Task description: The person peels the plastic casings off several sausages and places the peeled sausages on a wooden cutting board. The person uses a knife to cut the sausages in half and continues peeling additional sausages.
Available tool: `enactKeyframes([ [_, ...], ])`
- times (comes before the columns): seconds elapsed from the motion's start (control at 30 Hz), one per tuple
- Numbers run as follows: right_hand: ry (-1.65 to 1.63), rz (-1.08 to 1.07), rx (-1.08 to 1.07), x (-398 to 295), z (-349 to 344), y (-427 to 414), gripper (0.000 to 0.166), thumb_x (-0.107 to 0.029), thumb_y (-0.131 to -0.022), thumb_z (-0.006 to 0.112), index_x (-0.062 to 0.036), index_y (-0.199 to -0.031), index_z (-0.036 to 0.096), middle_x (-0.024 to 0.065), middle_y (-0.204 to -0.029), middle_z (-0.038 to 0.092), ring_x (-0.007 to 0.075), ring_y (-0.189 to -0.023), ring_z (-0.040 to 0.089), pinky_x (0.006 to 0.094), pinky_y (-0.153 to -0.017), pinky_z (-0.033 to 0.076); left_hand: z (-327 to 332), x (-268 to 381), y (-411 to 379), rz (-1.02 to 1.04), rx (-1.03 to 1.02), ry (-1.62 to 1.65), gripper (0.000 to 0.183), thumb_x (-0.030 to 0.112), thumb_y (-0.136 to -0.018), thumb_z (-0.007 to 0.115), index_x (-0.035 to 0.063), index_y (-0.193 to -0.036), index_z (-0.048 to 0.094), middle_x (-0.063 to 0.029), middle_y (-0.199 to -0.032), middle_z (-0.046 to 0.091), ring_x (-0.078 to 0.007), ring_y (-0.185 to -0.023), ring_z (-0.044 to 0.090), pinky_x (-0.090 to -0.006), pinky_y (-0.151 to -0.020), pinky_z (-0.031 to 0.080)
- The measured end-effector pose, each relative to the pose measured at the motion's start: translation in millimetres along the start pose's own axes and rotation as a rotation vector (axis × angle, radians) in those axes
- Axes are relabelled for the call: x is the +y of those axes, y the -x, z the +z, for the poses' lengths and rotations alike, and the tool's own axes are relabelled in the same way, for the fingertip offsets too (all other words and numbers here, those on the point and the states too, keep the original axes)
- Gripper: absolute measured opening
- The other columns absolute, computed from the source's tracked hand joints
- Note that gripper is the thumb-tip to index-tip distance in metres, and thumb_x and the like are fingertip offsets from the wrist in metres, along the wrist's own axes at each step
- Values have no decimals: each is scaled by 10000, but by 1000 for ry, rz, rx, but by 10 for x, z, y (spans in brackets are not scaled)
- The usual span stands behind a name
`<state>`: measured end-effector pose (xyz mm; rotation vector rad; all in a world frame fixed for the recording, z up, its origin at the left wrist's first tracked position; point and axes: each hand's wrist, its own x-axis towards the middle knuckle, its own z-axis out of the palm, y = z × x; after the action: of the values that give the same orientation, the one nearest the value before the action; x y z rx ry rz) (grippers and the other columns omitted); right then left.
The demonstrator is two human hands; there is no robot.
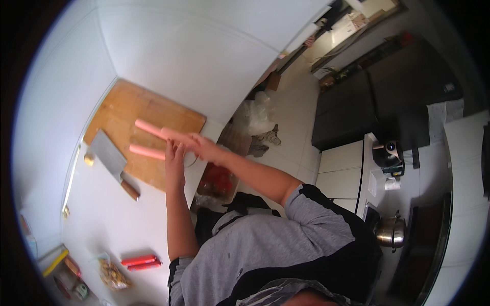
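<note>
Over a wooden cutting board, my right hand is shut on a pink sausage, which is blurred. My left hand is upright just below it, its fingertips at the sausage's underside; whether they grip it cannot be told. Two more pink sausages lie on the board: one sausage toward the far side, the other sausage nearer, its end hidden behind my left hand. A cleaver rests with its blade partly on the board's left edge and its wooden handle over the white counter.
Two red-wrapped sausages and a clear bag of food lie on the counter nearer me. White walls close in the board's far side. Right of the counter, a container with red contents and a plastic bag stand low down.
</note>
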<state>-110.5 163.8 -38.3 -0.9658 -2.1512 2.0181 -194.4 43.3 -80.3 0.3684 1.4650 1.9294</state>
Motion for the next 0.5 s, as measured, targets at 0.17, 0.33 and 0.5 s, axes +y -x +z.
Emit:
enactKeyframes([
  [0.17, 305, -446, 205, 627, -53, -792, 472, -199, -872, 641, 11, -1259, 471, 168, -1157, 592, 248, -1072, 574, 382, -900, 472, -331, 117, 225, -59, 139, -75, 568, 225, -962, 537, 44, -1453, 316, -173, -1429, 395, -243, -1287, 432, -349, -1034, 383],
  [0.33, 479, -333, 266, 530, -20, -1057, 449, -166, -877, 635, -33, -1280, 489, 139, -1123, 610, 268, -1035, 583, 368, -899, 466, -666, 148, 567, -113, 234, -110, 563, 297, -947, 552, 73, -1430, 368, -107, -1354, 473, -193, -1195, 472, -326, -1004, 367],
  [0.5, 572, -419, 229, 528, 96, -1344, 493, -143, -905, 577, -46, -1366, 433, 208, -1270, 533, 348, -1160, 524, 411, -979, 418, -897, 85, 911, -102, 387, -147, 517, 246, -934, 569, 42, -1382, 411, -134, -1319, 501, -231, -1181, 496, -347, -976, 406],
])
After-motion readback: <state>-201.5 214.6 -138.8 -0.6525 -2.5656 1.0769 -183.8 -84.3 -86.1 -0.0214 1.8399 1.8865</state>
